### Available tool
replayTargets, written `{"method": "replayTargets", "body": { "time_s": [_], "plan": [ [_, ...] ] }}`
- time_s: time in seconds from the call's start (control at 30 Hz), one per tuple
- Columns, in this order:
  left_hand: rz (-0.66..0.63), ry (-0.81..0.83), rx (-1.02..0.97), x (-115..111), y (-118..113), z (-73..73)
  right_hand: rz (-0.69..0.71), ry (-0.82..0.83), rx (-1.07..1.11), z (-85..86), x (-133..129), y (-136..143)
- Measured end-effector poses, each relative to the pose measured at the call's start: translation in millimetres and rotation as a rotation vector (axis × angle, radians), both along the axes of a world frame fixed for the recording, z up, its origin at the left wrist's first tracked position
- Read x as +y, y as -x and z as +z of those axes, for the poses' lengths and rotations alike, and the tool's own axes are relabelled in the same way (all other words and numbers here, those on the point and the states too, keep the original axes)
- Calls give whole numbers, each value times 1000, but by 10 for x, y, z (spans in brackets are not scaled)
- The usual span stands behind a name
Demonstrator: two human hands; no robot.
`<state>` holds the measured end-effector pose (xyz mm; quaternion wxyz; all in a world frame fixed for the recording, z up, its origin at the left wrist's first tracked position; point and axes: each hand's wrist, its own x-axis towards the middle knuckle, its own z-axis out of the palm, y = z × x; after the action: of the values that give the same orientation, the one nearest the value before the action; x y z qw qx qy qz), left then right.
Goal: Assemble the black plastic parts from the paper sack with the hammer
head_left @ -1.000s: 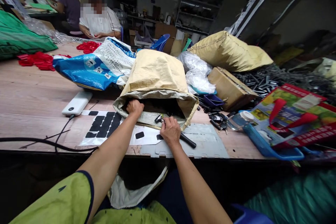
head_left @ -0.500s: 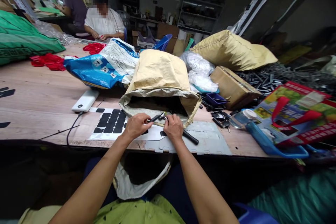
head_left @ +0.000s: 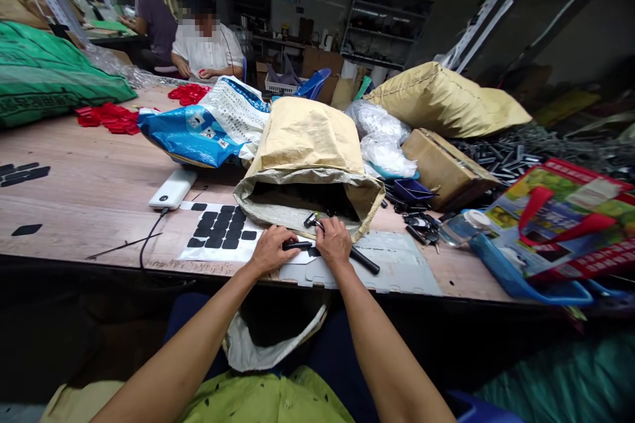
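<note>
My left hand (head_left: pixel 274 248) is closed on a short black stick-like piece (head_left: pixel 297 246), which points right, low over the board. My right hand (head_left: pixel 333 240) wraps round what looks like a small hammer (head_left: pixel 364 260). Its shiny metal head (head_left: pixel 311 219) shows beyond my fingers and its black grip sticks out below right; the middle is hidden by the hand. Just behind both hands lies an open paper sack (head_left: pixel 310 135), its mouth facing me, dark pieces inside. Beside my left hand is a white sheet (head_left: pixel 198 254) of black rounded stickers (head_left: pixel 218 228).
A grey board (head_left: pixel 407 264) lies under my right hand. A white power bank (head_left: pixel 172 190) with a cable sits left. To the right are a wooden box (head_left: pixel 441 168), a plastic jar (head_left: pixel 464 228) and a blue tray (head_left: pixel 520 284) with a red bag. Two people work at the back left.
My left hand has moved down with the black piece, away from the metal head, and the piece now lies nearly level. The right hand keeps its hold. The whole view has shifted slightly.
</note>
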<state>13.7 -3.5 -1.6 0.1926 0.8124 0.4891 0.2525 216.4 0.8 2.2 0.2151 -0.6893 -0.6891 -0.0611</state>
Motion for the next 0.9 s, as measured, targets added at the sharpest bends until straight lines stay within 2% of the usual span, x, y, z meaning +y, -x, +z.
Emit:
{"method": "replayTargets", "body": {
  "time_s": [0.17, 0.3, 0.47, 0.7, 0.9],
  "plan": [
    [12, 25, -24, 3, 24, 28, 62, 40, 97, 154, -53, -53],
    [4, 16, -40, 8, 25, 12, 152, -27, 283, 259, -266, -94],
    [8, 28, -52, 18, 32, -8, 227, -61, 388, 283, -522, -88],
    [8, 42, -43, 17, 29, 3, 200, 35, 294, 296, -619, 5],
    [7, 57, -57, 27, 36, -7, 247, -2, 250, 373, -608, 162]
  ]
}}
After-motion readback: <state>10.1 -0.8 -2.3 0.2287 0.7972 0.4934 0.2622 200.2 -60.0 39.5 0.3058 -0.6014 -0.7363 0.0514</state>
